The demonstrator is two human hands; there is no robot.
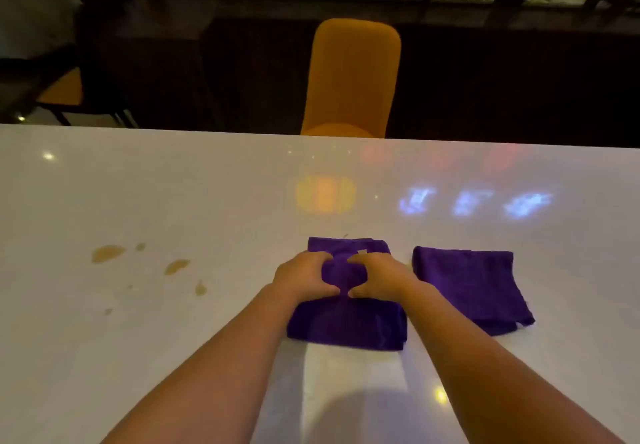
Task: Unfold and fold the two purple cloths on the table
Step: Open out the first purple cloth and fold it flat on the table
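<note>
Hands, left hand and right hand, pinch the near cloth with curled fingers; grip one layer, lift evenly to unfold.

The only view comes from the camera on my head, wide-angle, looking forward and steeply down along my two bare forearms. My left hand and right hand sit just below the middle of the picture, close to the lens. The glossy white tabletop fills the lower two thirds and bends slightly at the edges. Beyond its far edge the camera faces an upright mustard-yellow upholstered chair and dark railings behind it, much farther off.
</note>
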